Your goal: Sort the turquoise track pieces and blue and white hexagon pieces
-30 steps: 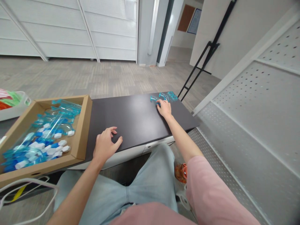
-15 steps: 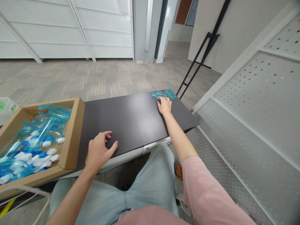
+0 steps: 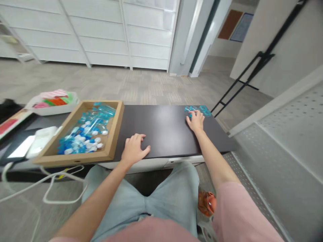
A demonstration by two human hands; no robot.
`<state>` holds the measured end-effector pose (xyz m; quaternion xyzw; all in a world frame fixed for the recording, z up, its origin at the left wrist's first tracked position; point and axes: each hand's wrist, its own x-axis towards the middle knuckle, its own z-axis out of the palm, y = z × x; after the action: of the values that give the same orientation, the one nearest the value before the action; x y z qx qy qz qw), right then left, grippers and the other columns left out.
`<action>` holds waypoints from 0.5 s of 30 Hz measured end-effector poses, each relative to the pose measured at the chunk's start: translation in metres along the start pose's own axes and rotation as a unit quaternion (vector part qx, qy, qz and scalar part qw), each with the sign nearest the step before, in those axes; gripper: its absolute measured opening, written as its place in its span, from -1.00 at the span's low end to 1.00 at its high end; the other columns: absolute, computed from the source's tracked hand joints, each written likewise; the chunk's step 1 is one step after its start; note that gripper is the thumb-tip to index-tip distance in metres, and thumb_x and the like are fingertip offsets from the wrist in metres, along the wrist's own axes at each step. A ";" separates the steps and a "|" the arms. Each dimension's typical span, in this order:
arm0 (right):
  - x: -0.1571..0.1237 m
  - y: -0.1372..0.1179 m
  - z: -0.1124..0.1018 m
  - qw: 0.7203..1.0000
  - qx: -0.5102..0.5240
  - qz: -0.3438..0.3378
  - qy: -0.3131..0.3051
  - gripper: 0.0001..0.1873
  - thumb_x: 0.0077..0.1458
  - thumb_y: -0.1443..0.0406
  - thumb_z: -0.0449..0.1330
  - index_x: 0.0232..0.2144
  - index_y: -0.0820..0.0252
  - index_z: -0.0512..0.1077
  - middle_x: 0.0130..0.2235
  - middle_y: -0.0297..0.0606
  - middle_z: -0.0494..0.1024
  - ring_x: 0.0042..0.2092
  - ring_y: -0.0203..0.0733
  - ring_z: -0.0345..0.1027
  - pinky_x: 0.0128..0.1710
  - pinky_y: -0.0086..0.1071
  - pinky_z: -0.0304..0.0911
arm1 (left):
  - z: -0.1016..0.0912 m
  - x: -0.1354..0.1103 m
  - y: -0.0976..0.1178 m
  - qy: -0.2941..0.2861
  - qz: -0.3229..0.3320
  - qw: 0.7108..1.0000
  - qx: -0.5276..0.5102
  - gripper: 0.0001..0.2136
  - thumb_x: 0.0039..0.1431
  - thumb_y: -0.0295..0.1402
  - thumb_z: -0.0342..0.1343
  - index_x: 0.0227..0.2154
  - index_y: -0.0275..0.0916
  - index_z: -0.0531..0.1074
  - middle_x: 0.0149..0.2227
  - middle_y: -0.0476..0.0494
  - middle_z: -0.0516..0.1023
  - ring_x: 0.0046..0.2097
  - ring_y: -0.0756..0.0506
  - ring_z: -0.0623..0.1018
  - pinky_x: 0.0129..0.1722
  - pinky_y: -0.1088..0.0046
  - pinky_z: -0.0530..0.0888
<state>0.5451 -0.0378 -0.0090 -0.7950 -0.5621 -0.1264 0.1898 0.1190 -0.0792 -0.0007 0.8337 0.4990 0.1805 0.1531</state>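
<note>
My left hand rests at the front of the dark tabletop, thumb and fingers apart, holding nothing. The cardboard tray stands to its left, with clear blue plastic tubes and white and blue connector pieces inside. At the far right of the table, my right hand reaches to a small group of clear blue plastic pieces. Its fingers are spread, with the fingertips at the near edge of these pieces; whether they touch is too small to tell. A clear blue frame-like piece lies just beyond.
A white basket with colourful items stands behind the tray on the left. White cables hang at the table's front left. A perforated white panel borders the right side. An orange-brown object sits on the floor below.
The view has swung left, bringing the whole tray and the basket into sight. Both hands stay at nearly the same places on the table.
</note>
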 end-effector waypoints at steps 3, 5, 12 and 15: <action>-0.003 -0.011 0.002 0.998 -0.018 -0.058 0.005 -0.53 0.40 0.16 0.17 0.23 0.21 0.57 0.30 0.27 0.48 0.26 0.36 0.30 0.23 0.18 0.22 | -0.001 0.001 0.004 -0.004 -0.001 1.000 -0.010 -0.56 0.33 -0.16 0.26 0.21 -0.16 0.49 0.13 -0.26 0.65 0.21 -0.33 0.60 0.22 0.03 0.42; -0.005 -0.030 0.003 0.995 -0.009 -0.104 0.000 -0.55 0.41 0.14 0.18 0.21 0.19 0.58 0.26 0.22 0.51 0.22 0.33 0.33 0.21 0.16 0.23 | -0.001 0.002 0.004 -0.008 -0.003 1.000 -0.016 -0.56 0.34 -0.14 0.28 0.21 -0.16 0.50 0.16 -0.25 0.63 0.22 -0.32 0.59 0.24 0.03 0.41; -0.031 -0.195 -0.025 0.944 0.153 -0.277 -0.096 -0.62 0.43 0.10 0.19 0.15 0.02 0.63 0.06 0.03 0.68 0.12 0.25 0.44 0.22 0.09 0.24 | -0.001 0.000 0.004 -0.002 0.015 0.999 -0.033 -0.51 0.36 -0.03 0.31 0.20 -0.21 0.54 0.19 -0.34 0.59 0.24 -0.39 0.56 0.27 -0.05 0.41; -0.041 -0.285 -0.042 0.895 0.266 -0.324 -0.150 -0.66 0.47 0.14 0.19 0.15 0.04 0.62 0.00 -0.08 0.72 -0.04 0.09 0.53 0.19 0.01 0.30 | -0.004 0.000 0.005 -0.019 0.015 0.999 -0.035 -0.46 0.37 0.00 0.31 0.22 -0.27 0.55 0.24 -0.45 0.60 0.28 -0.43 0.55 0.29 -0.11 0.42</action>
<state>0.2633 -0.0071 0.0570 -0.4981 -0.8232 0.0943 0.2556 0.1208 -0.0806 0.0050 0.8387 0.4766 0.1841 0.1885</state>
